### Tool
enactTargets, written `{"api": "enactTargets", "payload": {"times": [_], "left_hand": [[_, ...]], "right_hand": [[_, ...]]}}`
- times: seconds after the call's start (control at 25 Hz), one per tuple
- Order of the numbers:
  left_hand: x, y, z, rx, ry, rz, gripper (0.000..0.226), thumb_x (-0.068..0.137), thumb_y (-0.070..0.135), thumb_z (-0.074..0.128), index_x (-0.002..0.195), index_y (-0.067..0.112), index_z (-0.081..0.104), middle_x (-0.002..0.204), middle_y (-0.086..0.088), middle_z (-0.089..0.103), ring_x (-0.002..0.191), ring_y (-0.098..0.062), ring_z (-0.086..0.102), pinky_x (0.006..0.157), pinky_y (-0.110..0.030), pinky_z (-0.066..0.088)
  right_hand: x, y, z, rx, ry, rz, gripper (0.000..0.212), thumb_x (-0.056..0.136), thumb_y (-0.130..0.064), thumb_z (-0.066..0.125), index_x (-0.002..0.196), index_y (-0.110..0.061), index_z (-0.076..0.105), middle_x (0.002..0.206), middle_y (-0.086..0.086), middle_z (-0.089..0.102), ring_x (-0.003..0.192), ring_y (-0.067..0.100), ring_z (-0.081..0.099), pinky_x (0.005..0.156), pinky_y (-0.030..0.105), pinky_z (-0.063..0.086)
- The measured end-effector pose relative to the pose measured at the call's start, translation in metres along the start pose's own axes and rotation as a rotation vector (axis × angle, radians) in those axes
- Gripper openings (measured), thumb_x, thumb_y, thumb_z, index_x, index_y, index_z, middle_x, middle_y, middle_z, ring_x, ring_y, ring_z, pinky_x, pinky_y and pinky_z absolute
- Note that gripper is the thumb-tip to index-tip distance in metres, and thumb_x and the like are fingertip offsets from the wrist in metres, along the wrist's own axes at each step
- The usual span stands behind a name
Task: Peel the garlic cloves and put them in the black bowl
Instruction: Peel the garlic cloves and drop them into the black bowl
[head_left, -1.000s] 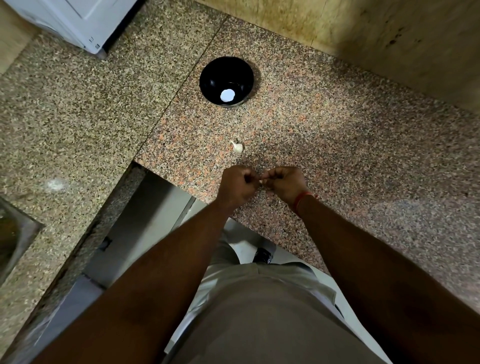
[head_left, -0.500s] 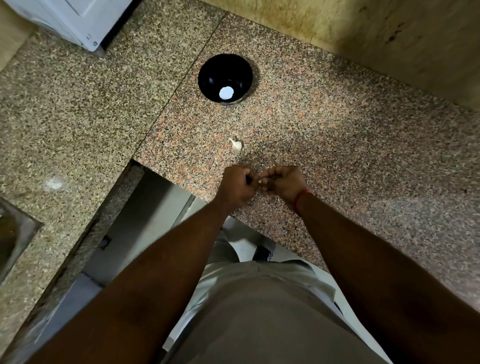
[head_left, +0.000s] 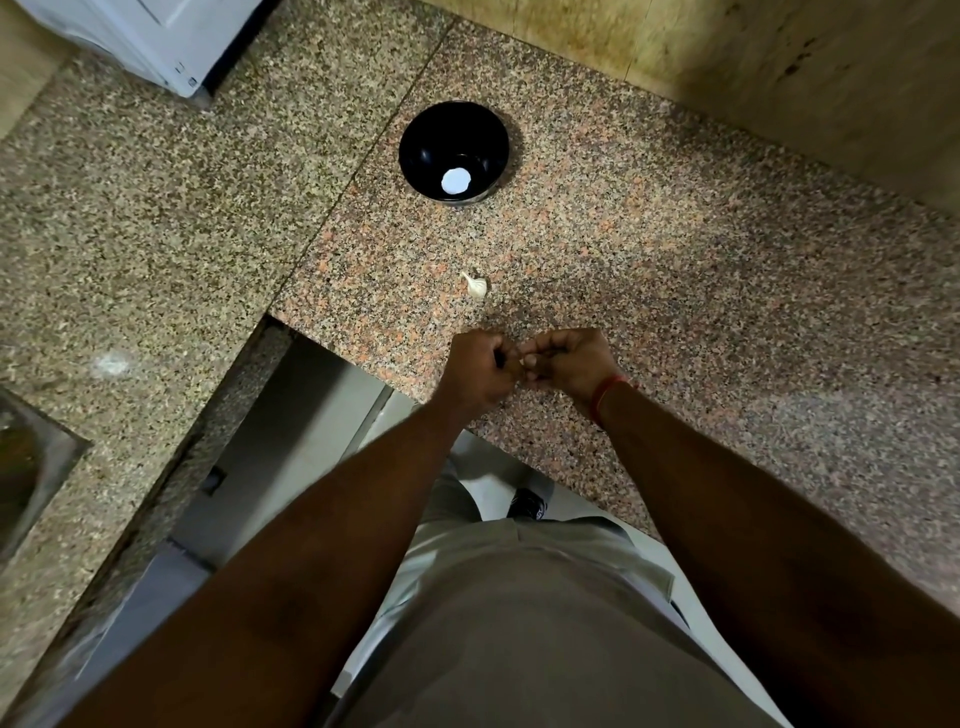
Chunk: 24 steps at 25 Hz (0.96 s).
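Observation:
The black bowl (head_left: 453, 150) stands on the granite counter, with a bright white spot at its bottom. One unpeeled garlic clove (head_left: 477, 285) lies loose on the counter between the bowl and my hands. My left hand (head_left: 480, 371) and my right hand (head_left: 563, 364) meet just above the counter's front edge, fingers curled, pinching a small garlic clove between their fingertips. That clove is almost wholly hidden by my fingers. A red thread circles my right wrist.
The speckled counter (head_left: 675, 260) is L-shaped, with a seam left of the bowl. A white appliance (head_left: 156, 41) sits at the far left corner. A steel sink (head_left: 26, 467) edge shows at the left. A tan wall runs behind.
My hands stay together at the counter edge with only small finger movement on the clove. The bowl and loose clove have not moved.

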<state>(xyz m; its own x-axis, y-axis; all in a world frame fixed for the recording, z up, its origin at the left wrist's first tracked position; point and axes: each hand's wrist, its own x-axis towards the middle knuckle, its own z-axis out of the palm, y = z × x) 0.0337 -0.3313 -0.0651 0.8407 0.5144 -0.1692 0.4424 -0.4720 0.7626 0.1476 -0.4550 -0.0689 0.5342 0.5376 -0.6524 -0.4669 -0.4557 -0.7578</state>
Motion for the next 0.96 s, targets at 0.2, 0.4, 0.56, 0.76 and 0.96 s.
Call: {"api": "enactTargets", "payload": {"times": [0.2, 0.4, 0.56, 0.76, 0.96], "left_hand": [[-0.004, -0.001, -0.002, -0.201, -0.017, -0.157, 0.020, 0.093, 0.005, 0.069, 0.073, 0.005, 0.066, 0.066, -0.011, 0.068, 0.046, -0.020, 0.069, 0.043, -0.032, 0.054], [-0.007, 0.003, 0.000, -0.305, 0.011, -0.288, 0.029, 0.095, 0.011, 0.070, 0.067, 0.014, 0.062, 0.062, -0.005, 0.065, 0.048, -0.030, 0.070, 0.047, -0.054, 0.057], [-0.007, 0.006, -0.001, -0.322, 0.005, -0.314, 0.032, 0.094, 0.009, 0.073, 0.065, 0.019, 0.062, 0.061, 0.000, 0.065, 0.049, -0.030, 0.070, 0.046, -0.044, 0.058], [-0.005, 0.000, 0.003, -0.233, 0.028, -0.296, 0.023, 0.093, 0.012, 0.073, 0.072, 0.012, 0.066, 0.069, -0.011, 0.070, 0.049, -0.027, 0.070, 0.048, -0.041, 0.059], [-0.001, -0.010, 0.006, -0.071, 0.086, -0.311, 0.023, 0.087, 0.013, 0.069, 0.065, 0.008, 0.070, 0.061, -0.008, 0.070, 0.051, -0.023, 0.069, 0.062, -0.040, 0.061]], "right_hand": [[-0.001, -0.003, -0.001, 0.101, 0.048, -0.003, 0.017, 0.085, 0.007, 0.075, 0.100, -0.002, 0.071, 0.081, 0.012, 0.075, 0.070, 0.022, 0.072, 0.070, 0.043, 0.064], [-0.001, -0.002, 0.003, 0.072, 0.028, -0.020, 0.014, 0.088, 0.006, 0.073, 0.102, 0.006, 0.072, 0.081, 0.014, 0.074, 0.069, 0.023, 0.069, 0.068, 0.039, 0.063], [-0.005, -0.002, 0.002, 0.099, -0.013, -0.047, 0.021, 0.083, 0.004, 0.078, 0.103, 0.007, 0.072, 0.088, 0.019, 0.073, 0.072, 0.024, 0.069, 0.075, 0.043, 0.064], [-0.006, 0.003, 0.003, 0.074, 0.029, -0.088, 0.010, 0.085, 0.003, 0.077, 0.094, -0.001, 0.076, 0.080, 0.011, 0.076, 0.065, 0.018, 0.070, 0.071, 0.040, 0.064], [-0.009, 0.009, -0.001, 0.161, 0.049, -0.094, 0.009, 0.088, 0.005, 0.073, 0.093, -0.001, 0.073, 0.078, 0.011, 0.074, 0.066, 0.020, 0.068, 0.070, 0.039, 0.063]]}}
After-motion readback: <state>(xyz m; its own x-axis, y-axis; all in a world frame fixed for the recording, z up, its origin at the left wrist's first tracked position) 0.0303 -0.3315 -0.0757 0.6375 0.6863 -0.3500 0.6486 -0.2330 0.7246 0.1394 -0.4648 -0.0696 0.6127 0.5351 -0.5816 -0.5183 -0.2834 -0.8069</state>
